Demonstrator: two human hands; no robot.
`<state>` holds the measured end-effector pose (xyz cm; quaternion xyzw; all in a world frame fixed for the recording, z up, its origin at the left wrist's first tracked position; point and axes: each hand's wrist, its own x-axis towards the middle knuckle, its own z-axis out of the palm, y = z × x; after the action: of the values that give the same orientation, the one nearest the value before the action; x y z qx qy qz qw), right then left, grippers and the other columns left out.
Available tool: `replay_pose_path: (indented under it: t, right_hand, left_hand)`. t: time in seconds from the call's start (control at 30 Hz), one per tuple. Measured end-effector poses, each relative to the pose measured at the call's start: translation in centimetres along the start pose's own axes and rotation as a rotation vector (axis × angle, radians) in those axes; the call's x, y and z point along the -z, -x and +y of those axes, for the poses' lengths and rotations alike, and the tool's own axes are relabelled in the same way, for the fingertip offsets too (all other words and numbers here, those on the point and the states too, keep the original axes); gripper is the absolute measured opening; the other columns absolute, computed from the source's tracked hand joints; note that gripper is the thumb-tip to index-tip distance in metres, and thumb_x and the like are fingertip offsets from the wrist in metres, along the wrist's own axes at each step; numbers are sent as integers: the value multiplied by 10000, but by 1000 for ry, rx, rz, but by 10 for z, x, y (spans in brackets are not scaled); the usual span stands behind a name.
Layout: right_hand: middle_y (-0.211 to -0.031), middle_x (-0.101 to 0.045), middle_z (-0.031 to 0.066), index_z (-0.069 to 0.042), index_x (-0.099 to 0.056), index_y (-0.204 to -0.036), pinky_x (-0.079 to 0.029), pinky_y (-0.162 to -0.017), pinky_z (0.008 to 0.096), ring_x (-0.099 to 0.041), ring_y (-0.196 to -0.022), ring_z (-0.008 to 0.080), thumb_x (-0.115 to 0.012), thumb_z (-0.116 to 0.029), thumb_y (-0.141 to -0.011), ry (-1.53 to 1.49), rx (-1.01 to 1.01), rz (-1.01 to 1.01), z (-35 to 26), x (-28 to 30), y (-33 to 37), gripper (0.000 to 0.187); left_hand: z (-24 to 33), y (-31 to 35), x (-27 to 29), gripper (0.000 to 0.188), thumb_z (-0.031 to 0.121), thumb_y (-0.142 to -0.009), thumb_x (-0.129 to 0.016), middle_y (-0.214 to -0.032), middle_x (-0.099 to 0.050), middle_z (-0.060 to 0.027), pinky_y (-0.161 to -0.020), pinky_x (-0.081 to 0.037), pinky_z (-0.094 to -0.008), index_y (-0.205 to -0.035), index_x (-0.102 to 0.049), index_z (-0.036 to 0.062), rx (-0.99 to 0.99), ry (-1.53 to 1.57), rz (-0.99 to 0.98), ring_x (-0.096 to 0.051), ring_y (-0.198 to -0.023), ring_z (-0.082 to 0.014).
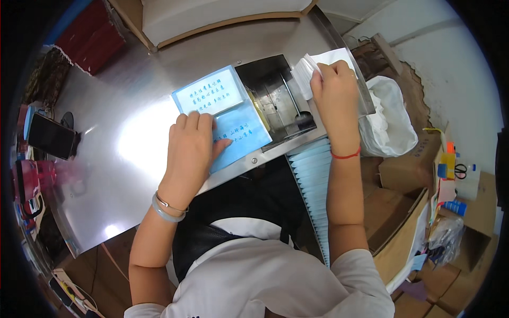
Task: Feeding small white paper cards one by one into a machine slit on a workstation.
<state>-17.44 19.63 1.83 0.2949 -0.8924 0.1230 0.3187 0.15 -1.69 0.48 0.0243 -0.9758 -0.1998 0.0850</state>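
My left hand [192, 146] lies on a blue printed sheet [246, 137], its thumb spread to the right and its fingertips on the lower edge of a pale, blue-bordered printed piece [204, 95]. That piece rests on the upper part of the sheet. My right hand [338, 100] is closed around a stack of thin white sheets [304, 77], thumb on the near side. A larger white sheet [336, 57] shows behind the fingers. Between my hands is a dark recess [275, 100] in the metal table [106, 175], with a thin metal rod across it.
A white plastic bag [389, 119] with white scraps hangs off the table's right end. Pale blue pleated material [313, 185] runs down below the recess. Cardboard boxes [395, 212] stand at right. A dark phone-like device [53, 135] is at left; a white-lined box [212, 21] lies at the back.
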Motion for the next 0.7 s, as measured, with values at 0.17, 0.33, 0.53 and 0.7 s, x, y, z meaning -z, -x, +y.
replay_pose_path:
  t: [0.17,0.33,0.53,0.7]
  right_hand:
    - [-806,-597,156,-6,-666,-790,-491,-679,407,-600,-772,323,-714,-93,-761,62,13,-212,5,15,-24,104]
    - [-856,-652,84,23,-608,-1030,-501,-673,306,-611,-731,172,-701,-27,-794,-794,-477,308,-58,5,-23,258]
    - [-905,-688,140,10,-561,-1218,-482,-783,353,-650,-818,228,-626,45,-722,-1028,-492,-453,-111,-20,5,501]
    - [-866,-672,96,-56,-687,-1009,-402,-783,384,-588,-815,283,-550,43,-693,-502,252,-621,-94,-11,18,358]
  left_hand:
    - [-5,1,6,309,213,-724,-810,-1017,-574,-107,-760,-381,-371,-902,-618,49,-73,-50,26,-499,-905,-279]
    - [2,3,3,319,214,-699,-818,-1045,-538,-158,-830,-399,-401,-863,-612,32,-90,-18,118,-512,-926,-314]
    - [1,6,-2,341,178,-709,-826,-1062,-500,-211,-807,-491,-429,-890,-605,-8,-34,117,145,-547,-964,-363]
    - [2,8,7,335,220,-751,-814,-1153,-497,-231,-812,-541,-416,-911,-606,11,51,184,120,-594,-1013,-392]
